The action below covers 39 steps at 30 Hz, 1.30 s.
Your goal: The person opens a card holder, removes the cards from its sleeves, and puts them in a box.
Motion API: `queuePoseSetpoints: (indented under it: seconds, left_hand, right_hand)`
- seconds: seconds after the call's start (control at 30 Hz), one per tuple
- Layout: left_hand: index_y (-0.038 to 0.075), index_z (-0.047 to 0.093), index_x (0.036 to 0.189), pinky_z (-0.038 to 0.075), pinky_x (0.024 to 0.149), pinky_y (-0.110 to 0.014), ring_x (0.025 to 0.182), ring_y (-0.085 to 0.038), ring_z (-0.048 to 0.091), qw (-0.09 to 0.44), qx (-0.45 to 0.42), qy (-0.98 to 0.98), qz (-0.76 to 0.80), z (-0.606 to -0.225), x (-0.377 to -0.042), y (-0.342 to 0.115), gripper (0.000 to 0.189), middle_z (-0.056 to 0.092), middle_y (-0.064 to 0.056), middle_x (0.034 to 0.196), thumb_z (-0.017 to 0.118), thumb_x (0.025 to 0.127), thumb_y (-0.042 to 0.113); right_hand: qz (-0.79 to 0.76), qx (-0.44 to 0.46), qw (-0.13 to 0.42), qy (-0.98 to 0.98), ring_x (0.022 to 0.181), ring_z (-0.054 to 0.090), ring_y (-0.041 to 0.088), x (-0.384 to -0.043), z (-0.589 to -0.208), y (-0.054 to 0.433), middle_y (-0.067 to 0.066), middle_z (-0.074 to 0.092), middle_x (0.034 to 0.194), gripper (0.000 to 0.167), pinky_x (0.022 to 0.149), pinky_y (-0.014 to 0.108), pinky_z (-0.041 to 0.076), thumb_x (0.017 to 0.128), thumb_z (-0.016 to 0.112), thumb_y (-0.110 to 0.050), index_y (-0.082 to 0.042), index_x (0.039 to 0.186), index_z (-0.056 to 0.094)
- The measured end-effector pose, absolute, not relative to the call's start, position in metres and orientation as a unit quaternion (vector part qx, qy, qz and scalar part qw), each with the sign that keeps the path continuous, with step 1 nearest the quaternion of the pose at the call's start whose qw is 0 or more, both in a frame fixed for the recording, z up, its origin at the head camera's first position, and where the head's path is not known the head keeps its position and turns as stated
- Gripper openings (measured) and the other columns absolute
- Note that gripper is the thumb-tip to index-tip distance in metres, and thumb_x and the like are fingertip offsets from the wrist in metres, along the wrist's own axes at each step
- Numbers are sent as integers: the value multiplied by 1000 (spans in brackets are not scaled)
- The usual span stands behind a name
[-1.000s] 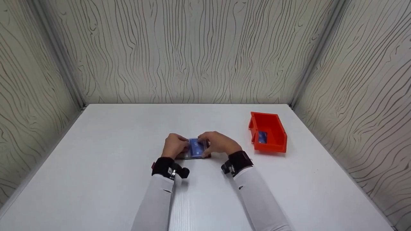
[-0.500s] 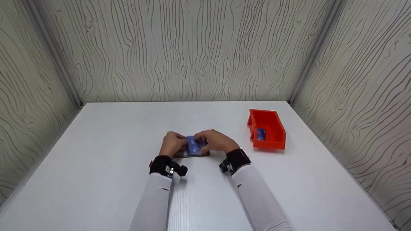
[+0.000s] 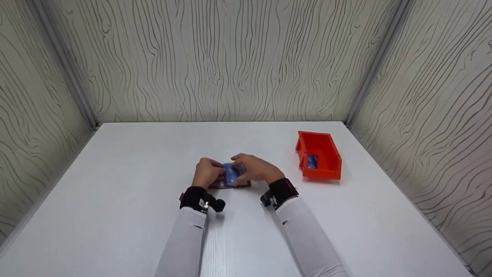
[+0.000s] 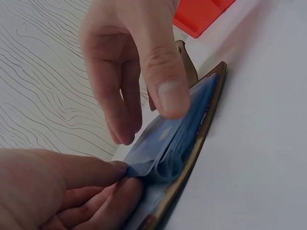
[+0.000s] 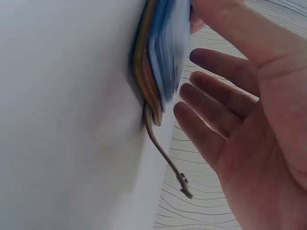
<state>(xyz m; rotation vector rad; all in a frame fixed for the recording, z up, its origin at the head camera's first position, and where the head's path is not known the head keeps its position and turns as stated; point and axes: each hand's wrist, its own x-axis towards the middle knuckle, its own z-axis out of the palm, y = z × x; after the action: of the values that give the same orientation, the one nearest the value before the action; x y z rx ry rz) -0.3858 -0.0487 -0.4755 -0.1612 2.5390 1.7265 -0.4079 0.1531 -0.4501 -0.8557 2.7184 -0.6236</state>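
On the white table lies an opened card wallet (image 4: 197, 143), brown-edged, with a stack of clear bluish plastic sleeves (image 4: 165, 165). A blue card (image 3: 230, 177) shows on the sleeves in the head view. My left hand (image 3: 206, 172) pinches the folded sleeve edge between thumb and fingers at the wallet's left side. Over its right part hovers my right hand (image 3: 258, 168), thumb and fingers spread with nothing between them. In the right wrist view those fingers (image 5: 201, 120) are apart from the sleeves. A strap with a snap (image 5: 163, 153) sticks out from the wallet.
To the right on the table (image 3: 134, 215) stands a red open-front bin (image 3: 322, 175) with another blue card (image 3: 312, 161) inside. Wood-grain patterned panels (image 3: 215, 61) enclose the back and sides.
The blue card in the wallet has shifted slightly left. My right hand's fingers have spread and come away from the card, while the left hand keeps its place.
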Motion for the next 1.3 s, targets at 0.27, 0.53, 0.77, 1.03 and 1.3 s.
queuePoseSetpoints:
  seconds: [0.27, 0.53, 0.77, 1.03, 1.3]
  left_hand:
    - [-4, 79, 118, 64, 72, -25, 80, -16, 80, 34, -58, 824, 562, -476, -385, -48, 23, 81, -23, 116, 76, 97, 5]
    - [-5, 79, 118, 65, 71, -24, 78, -15, 79, 29, -60, 823, 564, -475, -385, -50, 24, 80, -24, 117, 75, 97, 4]
    - [-5, 79, 118, 64, 71, -24, 76, -13, 76, 28, -59, 817, 572, -477, -386, -50, 24, 79, -25, 119, 76, 96, 3]
    - [-5, 79, 118, 63, 70, -24, 79, -15, 78, 30, -60, 821, 568, -476, -384, -50, 24, 80, -25, 119, 77, 96, 5]
    - [-4, 79, 120, 63, 70, -23, 78, -14, 77, 32, -66, 818, 571, -475, -384, -50, 26, 79, -24, 121, 77, 97, 5]
  right_hand:
    - [-215, -285, 116, 927, 151, 55, 33, -407, -452, 154, 13, 60, 161, 64, 129, 50, 42, 91, 91, -25, -7, 148, 67]
    - [-202, -300, 114, 925, 150, 56, 33, -407, -449, 153, 14, 60, 161, 64, 129, 49, 43, 92, 90, -26, -6, 148, 67]
    - [-206, -306, 109, 923, 146, 59, 34, -409, -451, 155, 16, 63, 157, 61, 127, 49, 45, 90, 92, -24, -4, 143, 70]
    - [-210, -296, 115, 925, 146, 59, 32, -411, -452, 157, 13, 64, 156, 58, 126, 49, 46, 89, 92, -26, -6, 141, 73]
    - [-224, -289, 117, 923, 143, 62, 33, -409, -450, 159, 15, 66, 154, 52, 123, 49, 50, 88, 93, -22, -3, 133, 77]
